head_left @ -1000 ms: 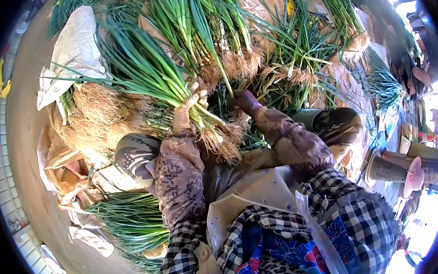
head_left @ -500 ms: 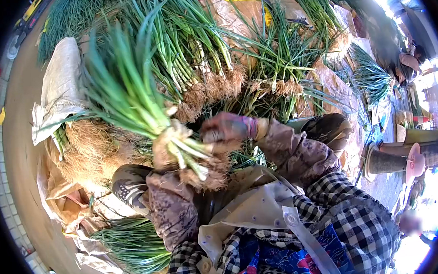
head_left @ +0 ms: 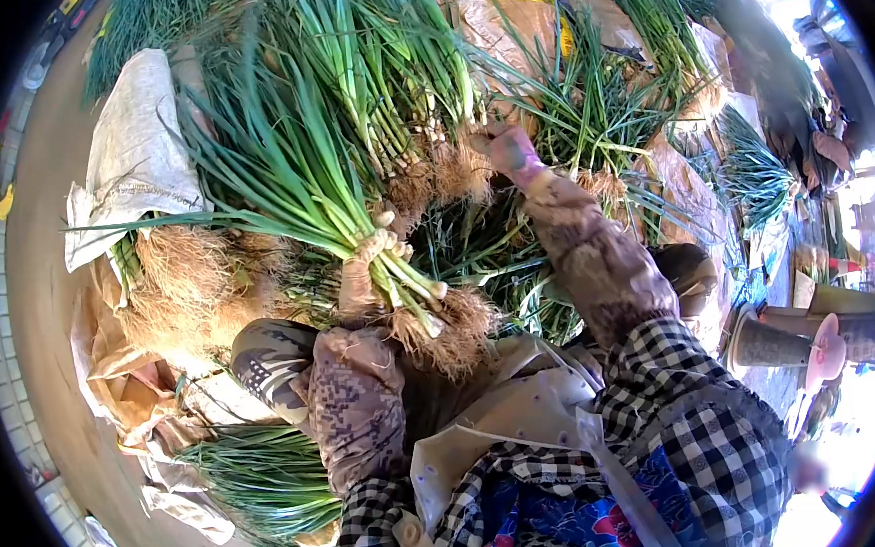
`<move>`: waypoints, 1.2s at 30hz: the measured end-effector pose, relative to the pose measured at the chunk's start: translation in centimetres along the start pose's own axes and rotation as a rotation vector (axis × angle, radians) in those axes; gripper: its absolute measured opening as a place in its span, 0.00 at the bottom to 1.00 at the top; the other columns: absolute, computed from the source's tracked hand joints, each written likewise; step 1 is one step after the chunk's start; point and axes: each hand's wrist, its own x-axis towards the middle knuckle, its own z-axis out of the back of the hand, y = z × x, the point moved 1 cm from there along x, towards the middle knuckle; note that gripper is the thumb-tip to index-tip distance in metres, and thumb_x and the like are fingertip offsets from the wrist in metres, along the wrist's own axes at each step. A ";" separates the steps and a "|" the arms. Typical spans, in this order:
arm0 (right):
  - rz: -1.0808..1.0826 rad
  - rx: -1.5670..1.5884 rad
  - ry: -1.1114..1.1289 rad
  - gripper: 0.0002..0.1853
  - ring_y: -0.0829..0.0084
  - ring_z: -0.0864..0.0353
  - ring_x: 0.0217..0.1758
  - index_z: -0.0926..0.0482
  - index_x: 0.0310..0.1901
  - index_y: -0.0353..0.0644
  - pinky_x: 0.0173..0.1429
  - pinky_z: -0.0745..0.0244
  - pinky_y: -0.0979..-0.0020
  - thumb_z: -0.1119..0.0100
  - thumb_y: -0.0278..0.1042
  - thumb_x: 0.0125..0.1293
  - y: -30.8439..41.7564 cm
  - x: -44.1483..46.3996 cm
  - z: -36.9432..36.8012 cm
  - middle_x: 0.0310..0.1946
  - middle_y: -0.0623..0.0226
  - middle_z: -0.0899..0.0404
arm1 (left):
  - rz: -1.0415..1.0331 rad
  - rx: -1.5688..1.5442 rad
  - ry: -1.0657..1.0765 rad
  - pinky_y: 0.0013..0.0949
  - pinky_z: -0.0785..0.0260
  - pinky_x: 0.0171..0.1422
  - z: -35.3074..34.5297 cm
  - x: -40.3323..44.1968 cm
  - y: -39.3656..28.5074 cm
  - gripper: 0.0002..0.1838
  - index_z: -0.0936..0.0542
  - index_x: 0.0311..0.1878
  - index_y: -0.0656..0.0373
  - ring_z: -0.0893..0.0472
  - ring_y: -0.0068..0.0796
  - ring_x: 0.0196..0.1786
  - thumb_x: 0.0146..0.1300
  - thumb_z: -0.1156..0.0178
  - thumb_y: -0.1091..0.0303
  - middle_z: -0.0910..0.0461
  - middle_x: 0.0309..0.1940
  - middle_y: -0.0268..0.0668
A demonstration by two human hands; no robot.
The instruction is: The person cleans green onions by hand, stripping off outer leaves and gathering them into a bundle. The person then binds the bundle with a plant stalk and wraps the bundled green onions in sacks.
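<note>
My left hand [head_left: 365,263] is closed round a bunch of green onions [head_left: 338,194]. The leaves fan up and to the left, and the pale stems and tangled brown roots [head_left: 451,333] hang over my lap. Further forward, my right hand [head_left: 510,152], with a colourful cuff at its wrist, is at the root end of a heap of green onions [head_left: 386,86]. Its fingers are bent in a pinch at the white stems there; the fingertips are partly hidden.
A white sack [head_left: 135,152] covers part of another rooty bundle [head_left: 182,279] at the left. More green onions [head_left: 259,475] lie at lower left. Brown sacking [head_left: 508,29] lies ahead. Buckets [head_left: 772,338] and a pink round object [head_left: 825,355] are at the right.
My right hand has moved away from the held bunch, forward and right to the heap. The bunch in my left hand has shifted slightly right and is steadier.
</note>
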 end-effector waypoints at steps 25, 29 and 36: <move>0.194 0.858 0.287 0.22 0.71 0.26 0.42 0.26 0.45 0.35 0.52 0.35 0.67 0.35 0.40 0.52 15.2 -6.7 -0.8 0.37 0.64 0.22 | -0.097 0.065 0.047 0.30 0.25 0.32 3.5 -2.3 3.5 0.14 0.27 0.43 0.67 0.22 0.29 0.30 0.54 0.42 0.70 0.22 0.31 0.40; 0.179 0.907 0.268 0.19 0.74 0.24 0.38 0.23 0.43 0.37 0.44 0.30 0.72 0.34 0.37 0.51 14.0 -5.9 -0.8 0.36 0.67 0.21 | -0.156 -0.024 -0.009 0.30 0.25 0.30 4.8 -1.9 4.0 0.12 0.27 0.40 0.67 0.22 0.29 0.27 0.55 0.43 0.70 0.23 0.29 0.40; -0.094 1.072 0.223 0.11 0.79 0.27 0.24 0.25 0.37 0.37 0.24 0.33 0.79 0.39 0.34 0.56 10.4 -9.4 -0.5 0.29 0.64 0.23 | -0.095 -0.089 -0.119 0.31 0.25 0.34 3.2 -1.9 4.2 0.12 0.26 0.41 0.66 0.23 0.29 0.31 0.57 0.45 0.69 0.23 0.32 0.40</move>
